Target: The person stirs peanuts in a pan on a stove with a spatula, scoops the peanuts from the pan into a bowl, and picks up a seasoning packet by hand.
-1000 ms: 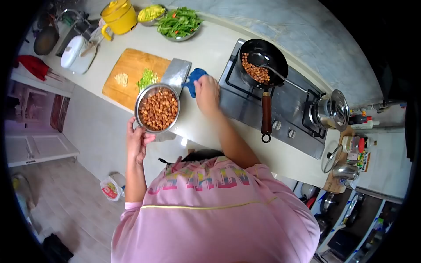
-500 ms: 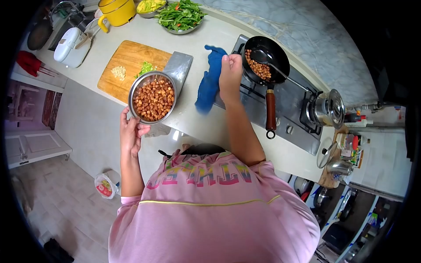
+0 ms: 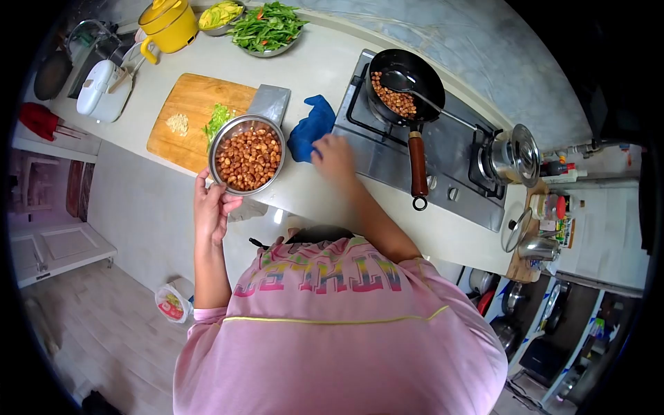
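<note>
My left hand point(image 3: 213, 205) is closed on the rim and underside of a steel bowl point(image 3: 283, 153), which is full of reddish-brown peanuts point(image 3: 247, 158). The bowl is over the counter's front edge, overlapping the cutting board's corner. My right hand point(image 3: 335, 158), smeared by motion, is at the lower right edge of a crumpled blue cloth point(image 3: 312, 128) on the counter; whether its fingers grip the cloth is unclear. A black wok point(image 3: 432, 79) on the stove contains more peanuts point(image 3: 394, 102) and a metal ladle point(image 3: 443, 111).
On the wooden cutting board point(image 3: 187, 97) are chopped garlic point(image 3: 178, 124), chopped greens point(image 3: 218, 119) and a cleaver point(image 3: 270, 102). The wok's wooden handle point(image 3: 418, 166) projects toward me over the gas stove point(image 3: 394, 162). A lidded steel pot point(image 3: 508, 160) occupies the right burner. Leafy greens point(image 3: 266, 28) stand at the back.
My right hand has moved down and left, away from the wok. The blue cloth, raised in that hand before, is now bunched on the counter. The bowl stays in my left hand.
</note>
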Demonstrator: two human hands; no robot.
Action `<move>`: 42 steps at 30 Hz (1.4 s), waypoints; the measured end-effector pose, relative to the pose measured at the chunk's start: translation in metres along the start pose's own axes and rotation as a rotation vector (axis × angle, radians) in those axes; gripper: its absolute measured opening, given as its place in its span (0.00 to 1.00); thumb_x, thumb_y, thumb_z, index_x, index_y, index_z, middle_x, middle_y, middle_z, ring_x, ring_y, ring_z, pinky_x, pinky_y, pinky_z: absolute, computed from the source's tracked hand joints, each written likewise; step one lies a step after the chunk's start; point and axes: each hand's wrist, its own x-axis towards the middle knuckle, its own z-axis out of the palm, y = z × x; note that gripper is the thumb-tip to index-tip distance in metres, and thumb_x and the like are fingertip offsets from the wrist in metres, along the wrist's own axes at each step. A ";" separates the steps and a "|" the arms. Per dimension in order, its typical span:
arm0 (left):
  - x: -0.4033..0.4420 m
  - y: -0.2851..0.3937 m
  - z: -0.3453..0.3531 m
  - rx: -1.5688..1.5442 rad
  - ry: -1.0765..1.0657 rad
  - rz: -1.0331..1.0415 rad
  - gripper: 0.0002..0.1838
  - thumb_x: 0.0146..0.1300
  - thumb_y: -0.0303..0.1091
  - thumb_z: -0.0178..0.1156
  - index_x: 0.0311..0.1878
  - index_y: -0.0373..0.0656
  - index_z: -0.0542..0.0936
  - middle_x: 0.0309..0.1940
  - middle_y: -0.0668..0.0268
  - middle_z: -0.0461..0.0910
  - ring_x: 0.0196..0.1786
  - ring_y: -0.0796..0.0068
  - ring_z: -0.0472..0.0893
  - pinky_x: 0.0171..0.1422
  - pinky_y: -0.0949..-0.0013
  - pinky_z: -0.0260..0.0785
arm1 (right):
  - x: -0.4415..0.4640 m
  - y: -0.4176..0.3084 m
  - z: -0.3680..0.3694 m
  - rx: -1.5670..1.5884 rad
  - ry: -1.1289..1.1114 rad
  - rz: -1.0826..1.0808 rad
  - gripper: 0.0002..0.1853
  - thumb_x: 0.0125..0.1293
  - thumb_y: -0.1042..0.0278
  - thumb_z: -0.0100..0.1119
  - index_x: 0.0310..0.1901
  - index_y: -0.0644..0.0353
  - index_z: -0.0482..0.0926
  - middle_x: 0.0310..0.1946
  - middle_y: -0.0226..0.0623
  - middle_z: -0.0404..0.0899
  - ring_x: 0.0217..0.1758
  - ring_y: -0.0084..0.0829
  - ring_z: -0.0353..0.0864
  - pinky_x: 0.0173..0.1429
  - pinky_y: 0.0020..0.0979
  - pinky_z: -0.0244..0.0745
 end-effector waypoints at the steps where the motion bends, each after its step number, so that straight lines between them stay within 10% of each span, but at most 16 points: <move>1: 0.001 0.001 0.006 0.001 -0.009 -0.002 0.25 0.59 0.21 0.45 0.60 0.41 0.53 0.34 0.51 0.76 0.24 0.67 0.81 0.27 0.72 0.80 | -0.003 -0.002 0.005 -0.048 -0.087 -0.028 0.11 0.50 0.66 0.61 0.35 0.59 0.75 0.42 0.40 0.71 0.48 0.42 0.69 0.51 0.41 0.64; 12: 0.058 -0.030 0.073 0.093 -0.134 -0.054 0.23 0.59 0.21 0.46 0.58 0.41 0.56 0.37 0.53 0.74 0.25 0.67 0.80 0.27 0.73 0.79 | -0.056 0.027 -0.040 0.172 0.186 0.084 0.07 0.51 0.68 0.61 0.33 0.58 0.80 0.36 0.41 0.77 0.42 0.42 0.74 0.48 0.39 0.69; 15: 0.067 -0.041 0.062 0.052 -0.112 -0.031 0.22 0.59 0.21 0.47 0.57 0.41 0.56 0.36 0.53 0.75 0.24 0.67 0.81 0.27 0.72 0.80 | -0.056 0.040 -0.029 0.646 -0.004 0.591 0.09 0.52 0.65 0.62 0.31 0.61 0.79 0.28 0.44 0.78 0.34 0.43 0.77 0.43 0.38 0.71; 22: 0.033 -0.011 0.027 0.064 0.010 0.080 0.24 0.58 0.21 0.47 0.58 0.39 0.54 0.36 0.50 0.75 0.23 0.67 0.80 0.26 0.73 0.79 | -0.004 0.004 0.012 0.368 -0.077 0.576 0.13 0.49 0.60 0.64 0.25 0.61 0.75 0.24 0.44 0.76 0.31 0.44 0.75 0.38 0.40 0.69; 26: 0.008 -0.006 0.003 0.080 0.114 0.099 0.25 0.57 0.21 0.45 0.59 0.38 0.54 0.36 0.51 0.75 0.22 0.68 0.80 0.27 0.72 0.79 | 0.018 -0.005 0.018 0.195 0.289 0.279 0.07 0.52 0.65 0.58 0.29 0.57 0.73 0.29 0.41 0.74 0.38 0.44 0.71 0.47 0.43 0.64; 32: -0.016 -0.011 -0.017 -0.005 0.166 0.086 0.26 0.57 0.21 0.45 0.60 0.37 0.53 0.35 0.52 0.75 0.22 0.68 0.80 0.27 0.72 0.79 | 0.074 -0.006 0.017 0.631 0.388 0.362 0.06 0.57 0.68 0.52 0.33 0.60 0.69 0.26 0.40 0.73 0.23 0.39 0.74 0.28 0.38 0.70; 37: -0.017 -0.011 -0.030 -0.027 0.145 0.105 0.26 0.57 0.21 0.45 0.60 0.36 0.52 0.34 0.51 0.75 0.22 0.69 0.80 0.27 0.71 0.80 | 0.036 -0.036 -0.049 1.076 0.057 0.737 0.08 0.62 0.67 0.50 0.37 0.62 0.66 0.23 0.34 0.71 0.12 0.24 0.69 0.11 0.24 0.64; 42: -0.014 -0.011 -0.024 -0.038 0.125 0.087 0.25 0.59 0.22 0.46 0.60 0.36 0.52 0.35 0.51 0.76 0.22 0.69 0.80 0.27 0.73 0.79 | -0.049 0.006 -0.048 0.218 -0.074 0.502 0.09 0.60 0.65 0.53 0.39 0.59 0.69 0.29 0.40 0.74 0.24 0.37 0.75 0.29 0.34 0.73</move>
